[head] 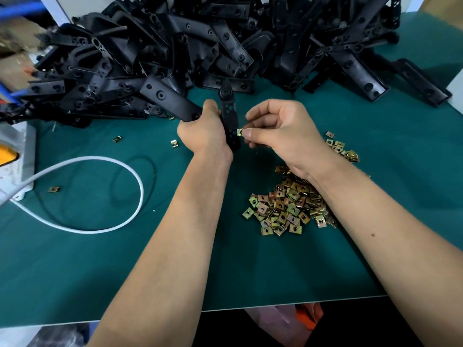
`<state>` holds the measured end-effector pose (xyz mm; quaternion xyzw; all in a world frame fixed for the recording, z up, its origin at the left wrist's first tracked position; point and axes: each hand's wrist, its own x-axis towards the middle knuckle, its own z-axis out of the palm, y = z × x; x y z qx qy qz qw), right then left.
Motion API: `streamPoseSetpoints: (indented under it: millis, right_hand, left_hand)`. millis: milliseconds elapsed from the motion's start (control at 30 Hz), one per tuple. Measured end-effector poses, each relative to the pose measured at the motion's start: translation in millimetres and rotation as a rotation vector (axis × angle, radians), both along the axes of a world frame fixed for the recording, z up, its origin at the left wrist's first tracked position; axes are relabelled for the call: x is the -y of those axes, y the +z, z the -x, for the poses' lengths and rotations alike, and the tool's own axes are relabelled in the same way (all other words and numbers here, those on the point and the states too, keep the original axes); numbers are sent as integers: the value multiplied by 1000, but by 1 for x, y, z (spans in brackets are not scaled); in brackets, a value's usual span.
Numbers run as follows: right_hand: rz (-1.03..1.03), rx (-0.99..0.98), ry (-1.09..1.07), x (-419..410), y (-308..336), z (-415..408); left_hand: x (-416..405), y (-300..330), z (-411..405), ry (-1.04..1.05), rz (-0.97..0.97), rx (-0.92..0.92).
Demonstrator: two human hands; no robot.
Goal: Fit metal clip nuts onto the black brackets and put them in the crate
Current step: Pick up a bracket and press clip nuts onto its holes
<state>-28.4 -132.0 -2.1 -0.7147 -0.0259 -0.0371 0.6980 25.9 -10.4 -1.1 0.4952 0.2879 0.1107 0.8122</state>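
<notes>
My left hand (201,128) grips a black bracket (229,113) above the green table, its long arm reaching up and left and a shorter arm hanging down between my hands. My right hand (278,126) pinches a small brass-coloured clip nut (240,132) between thumb and fingers, touching the right edge of the bracket's lower arm. A heap of clip nuts (283,206) lies under my right forearm. A large pile of black brackets (200,41) fills the back of the table. No crate is in view.
The green table mat (100,266) ends at a front edge near me. A white cable (120,221) loops at the left, beside a grey box (17,156). Loose clip nuts (117,139) lie scattered on the left half.
</notes>
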Motion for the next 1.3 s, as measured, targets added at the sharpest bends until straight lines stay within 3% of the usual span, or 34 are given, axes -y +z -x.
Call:
streamPoseSetpoints:
  millis: [700,1100,1300]
  right_hand:
    - [64,-42,37,1,5,5]
    - [239,9,107,7,6,2]
    - [104,-70,36,12,1,-3]
  left_hand:
    - [7,-5,0,84,-94,59]
    - [14,-11,2,-46,-237,127]
    - [11,-7,-2,-35,-122,57]
